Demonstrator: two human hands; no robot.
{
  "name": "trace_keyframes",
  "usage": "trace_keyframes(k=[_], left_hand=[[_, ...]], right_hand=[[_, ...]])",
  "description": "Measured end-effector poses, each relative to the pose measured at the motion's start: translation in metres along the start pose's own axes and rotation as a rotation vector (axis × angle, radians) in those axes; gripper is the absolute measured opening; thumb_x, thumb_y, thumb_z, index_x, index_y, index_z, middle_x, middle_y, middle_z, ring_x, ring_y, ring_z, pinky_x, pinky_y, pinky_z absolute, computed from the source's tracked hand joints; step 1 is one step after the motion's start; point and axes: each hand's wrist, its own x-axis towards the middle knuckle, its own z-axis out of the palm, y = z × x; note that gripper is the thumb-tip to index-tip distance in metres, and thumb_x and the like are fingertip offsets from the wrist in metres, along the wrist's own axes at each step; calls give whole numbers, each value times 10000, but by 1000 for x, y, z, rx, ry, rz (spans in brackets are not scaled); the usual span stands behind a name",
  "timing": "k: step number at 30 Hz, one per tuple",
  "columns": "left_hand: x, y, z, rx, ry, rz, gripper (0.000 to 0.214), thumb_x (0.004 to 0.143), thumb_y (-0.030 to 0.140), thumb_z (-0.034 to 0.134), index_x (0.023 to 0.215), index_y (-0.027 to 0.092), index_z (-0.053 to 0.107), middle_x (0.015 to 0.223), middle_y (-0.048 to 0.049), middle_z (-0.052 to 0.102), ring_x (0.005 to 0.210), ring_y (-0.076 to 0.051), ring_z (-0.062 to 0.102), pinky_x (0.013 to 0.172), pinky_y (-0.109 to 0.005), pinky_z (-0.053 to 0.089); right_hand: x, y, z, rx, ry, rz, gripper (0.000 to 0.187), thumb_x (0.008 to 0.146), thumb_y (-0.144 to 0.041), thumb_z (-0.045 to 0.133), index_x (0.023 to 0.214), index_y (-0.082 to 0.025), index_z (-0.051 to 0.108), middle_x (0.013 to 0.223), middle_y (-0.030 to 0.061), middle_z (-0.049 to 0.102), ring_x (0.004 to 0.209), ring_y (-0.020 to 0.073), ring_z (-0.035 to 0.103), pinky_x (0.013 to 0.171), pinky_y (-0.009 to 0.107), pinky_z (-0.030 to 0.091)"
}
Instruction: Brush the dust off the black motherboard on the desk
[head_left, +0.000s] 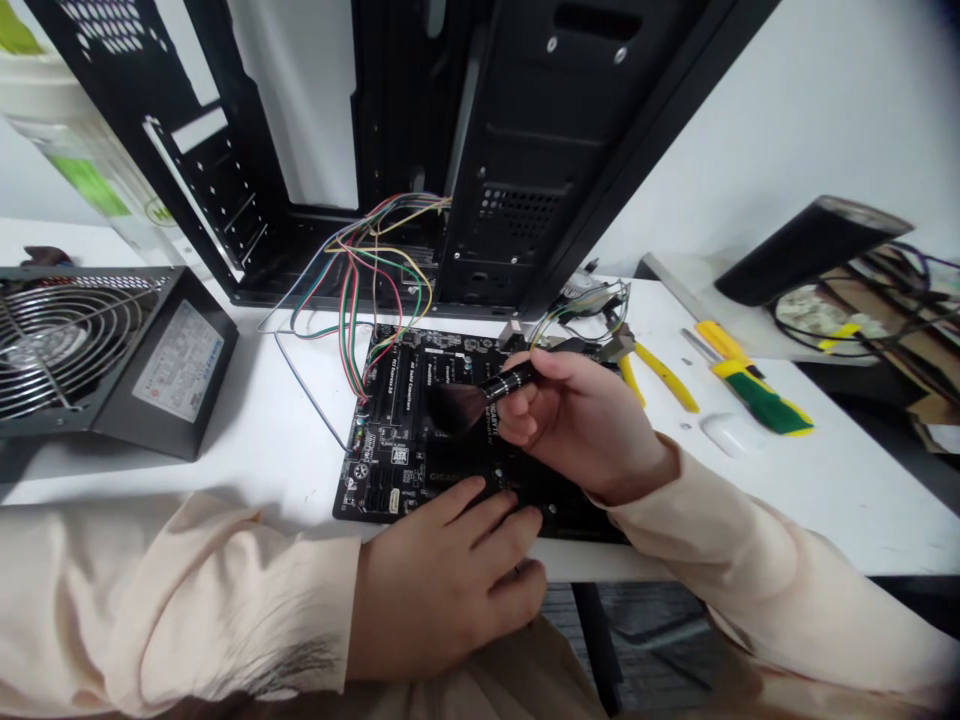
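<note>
A black computer motherboard (390, 440) lies flat on the white table (247, 430), with its slots and connectors facing up. My left hand (442, 570) rests on its near edge, fingers spread, gripping nothing. My right hand (577, 425) holds a soft dark-bristled brush (461, 405) with a black handle. The bristles touch or nearly touch the board's surface and hide a small part of it. Red, green, yellow and blue thin wires (375, 285) run from an open black PC case (487, 150) down across the board's far edge.
A power supply unit (97, 350) with a round fan grille sits left of the board. Yellow-handled pliers (652, 375), a yellow-and-green screwdriver (750, 395) and a white mouse (731, 433) lie to the right. Tangled cables and a black cylindrical object (810, 250) sit further right.
</note>
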Motion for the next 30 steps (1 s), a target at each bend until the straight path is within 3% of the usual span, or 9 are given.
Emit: trace_keyframes(k=[4,8,11,13,21,26,30], left_hand=[[0,0,-1,5,2,2,227,931,250,429,1096,195,575,1251,-88,618,1111,-240,589,1038,-413,346],[1,0,-2,11,-3,4,234,933,258,413,1093,196,571,1238,-86,623,1089,-240,597,1033,-410,340],[1,0,-2,31,-10,0,227,929,268,428,1092,198,569,1237,-88,619,1076,-241,599,1028,-408,342],[2,1,-2,34,-4,-6,219,924,270,439,1085,200,570,1230,-90,620,1077,-239,597,1031,-408,340],[4,0,-2,37,-27,9,219,910,276,473,1092,194,562,1225,-101,618,1095,-236,593,1041,-407,350],[7,0,-5,51,-34,10,200,905,283,482,1064,196,568,1201,-102,628,1090,-251,603,1048,-413,345],[5,0,-4,53,-14,4,212,900,289,493,1074,196,572,1203,-101,629,1093,-257,600,1068,-423,311]], right_hand=[[-5,5,3,-331,71,-298,182,718,-306,631,857,-197,589,423,-76,486,369,84,417,379,189,338],[-12,10,3,-970,108,-821,83,798,-178,596,876,-196,616,641,-33,636,495,78,576,489,192,455],[-15,11,3,-1265,77,-1113,103,836,-135,564,908,-198,604,760,-12,691,585,76,623,551,178,482],[-16,12,2,-1330,93,-1169,100,848,-131,547,912,-195,590,761,-12,697,586,76,625,538,170,477],[-13,13,-3,-1379,85,-1162,107,860,-151,509,903,-174,604,704,3,688,572,102,631,537,195,480],[-13,10,-2,-1413,-61,-1235,37,840,-181,599,838,-150,618,626,8,658,513,104,581,500,221,452],[-14,5,-2,-1338,-162,-1260,84,881,-184,560,860,-152,634,631,14,664,518,102,571,511,225,454]])
